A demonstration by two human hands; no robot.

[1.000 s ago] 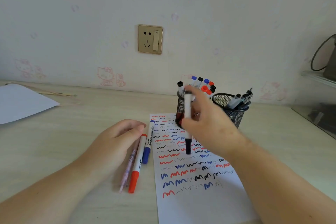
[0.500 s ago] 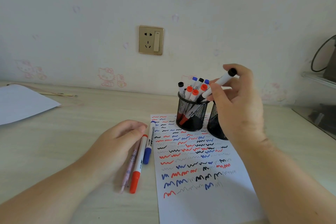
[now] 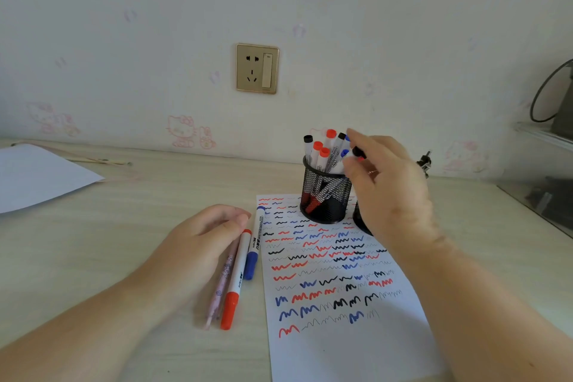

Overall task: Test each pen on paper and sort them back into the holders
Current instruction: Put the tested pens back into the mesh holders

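A black mesh holder (image 3: 325, 205) stands on the top edge of the scribble-covered paper (image 3: 341, 335), holding several markers with red, black and blue ends. My right hand (image 3: 390, 195) hovers at its right rim, fingers pinching the top end of a black-tipped marker (image 3: 358, 152) that stands in this holder. A second mesh holder (image 3: 361, 223) is mostly hidden behind that hand. My left hand (image 3: 192, 245) rests flat on the desk, its fingertips beside a red marker (image 3: 237, 282), a blue marker (image 3: 255, 242) and a pink pen (image 3: 221, 285) lying left of the paper.
A loose white sheet (image 3: 37, 177) and a thin stick (image 3: 93, 160) lie at the far left. A wall socket (image 3: 257, 68) sits above the desk. A glass shelf (image 3: 542, 195) juts in at the right. Pen clips (image 3: 426, 161) poke up behind my right hand.
My right hand lifted the black-tipped marker off the paper, carried it up over the holders and lowered it into the left holder. My left hand stayed still.
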